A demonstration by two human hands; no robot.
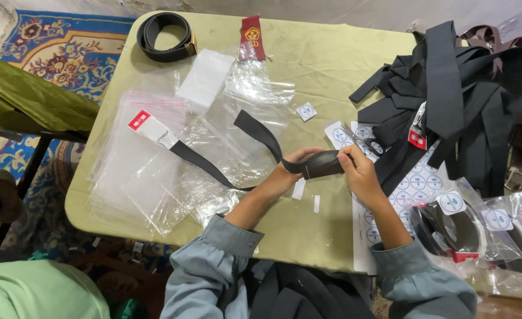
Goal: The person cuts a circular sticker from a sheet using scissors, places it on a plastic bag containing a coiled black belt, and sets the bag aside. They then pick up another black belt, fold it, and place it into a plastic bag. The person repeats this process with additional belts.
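Note:
Both my hands meet at the table's middle, gripping the rolled end of a black belt strap (323, 165). My left hand (289, 171) pinches the roll's left side. My right hand (356, 169) wraps its right end. The loose strap (255, 131) loops away to the left and runs to a white and red card tag (150, 127) lying on clear plastic bags (148, 171). A sheet of round white stickers (417, 183) lies under my right wrist.
A pile of black straps (456, 94) fills the right side. Bagged belts (479, 227) lie at the near right. A coiled black belt (165, 36), a red badge (252, 35) and a white packet (205, 80) sit at the far edge. Another person's green sleeve (36, 292) is lower left.

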